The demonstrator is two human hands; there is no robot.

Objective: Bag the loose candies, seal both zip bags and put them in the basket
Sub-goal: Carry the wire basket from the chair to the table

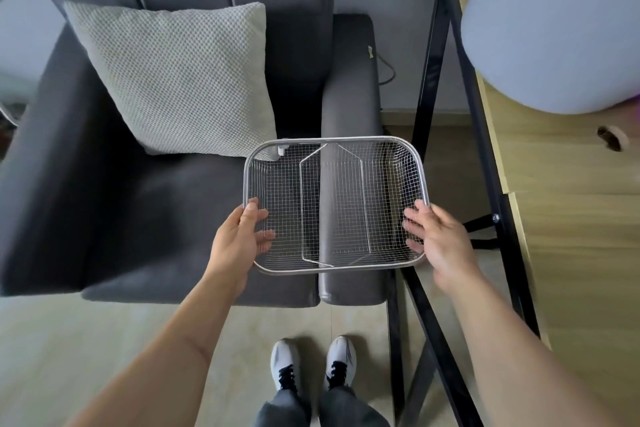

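Note:
A silver wire-mesh basket (334, 141) is held in the air above the right armrest of a dark grey armchair. Nothing lies in it. My left hand (239, 236) grips its left rim, thumb on top and fingers under the mesh. At the basket's right rim is my right hand (438, 239), slightly blurred, its fingers curled over that edge. No candies or zip bags appear in this view.
The armchair (138, 218) carries a light textured cushion (180, 76) against its back. A wooden table (571, 236) with a black metal frame (485, 166) stands to the right, and a pale rounded object (554, 21) rests on it. My shoes (311, 364) are on the pale floor below.

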